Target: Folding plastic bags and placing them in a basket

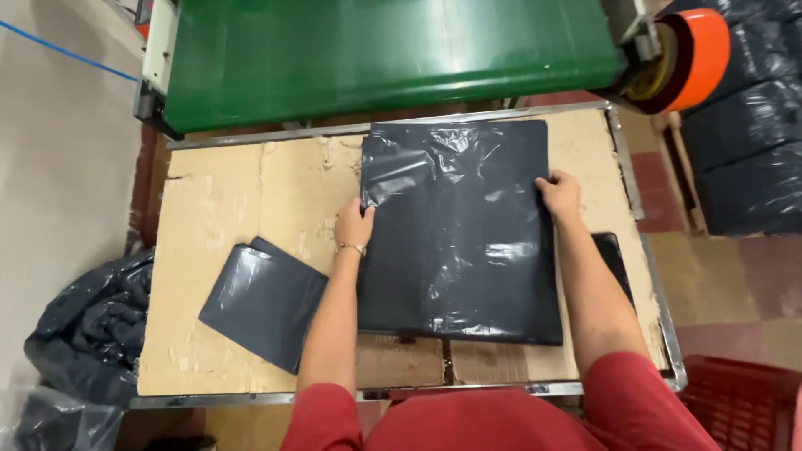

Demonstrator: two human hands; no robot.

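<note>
A large dark grey plastic mailer bag (pixel 459 242) lies flat on a worn cardboard-covered table (pixel 225 209). My left hand (pixel 353 224) rests on the bag's left edge, fingers curled over it. On the bag's right edge, near the top, lies my right hand (pixel 559 194), gripping it. Both arms reach out from red sleeves at the bottom of the view.
A smaller stack of grey bags (pixel 263 302) lies on the table to the left. A green conveyor machine (pixel 384 50) stands behind the table, with an orange tape roll (pixel 697 54) at its right. Dark filled bags (pixel 748 142) pile at right, a red crate (pixel 739 401) at lower right.
</note>
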